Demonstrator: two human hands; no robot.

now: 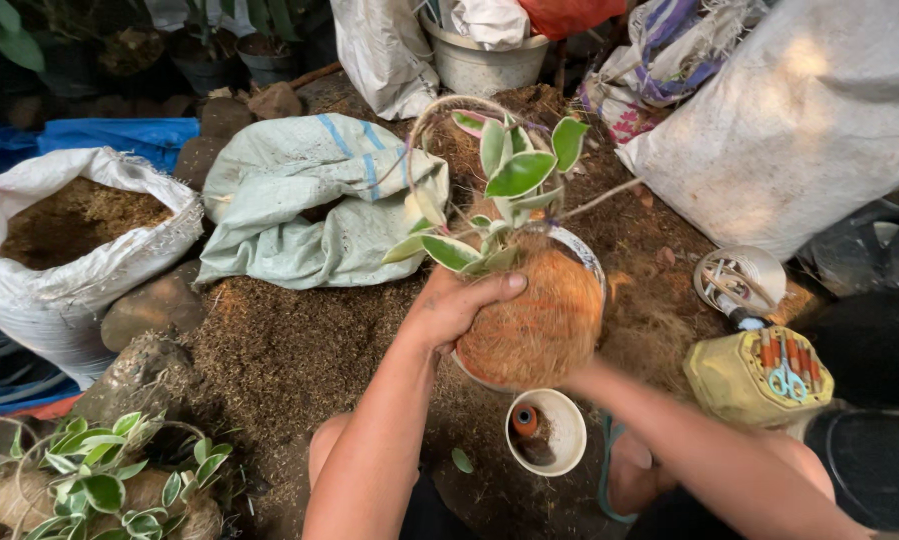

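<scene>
My left hand (457, 306) grips the left side of a round ball of brown coconut fibre (539, 318), thumb across its top. A small plant with green, cream-edged leaves (514, 175) and thin looping stems grows out of the ball. My right hand is mostly hidden under and behind the ball; only its wrist (594, 380) shows, supporting the ball from below right. The ball is held over a round bowl rim (584, 255) above the soil-covered ground.
An open white sack of brown fibre (69, 240) stands left. A folded pale sack (309, 200) lies behind. A white cup with an orange spool (546, 430) sits below the ball. A yellow tool pouch with scissors (764, 375) is right; another fibre-ball plant (99, 490) lower left.
</scene>
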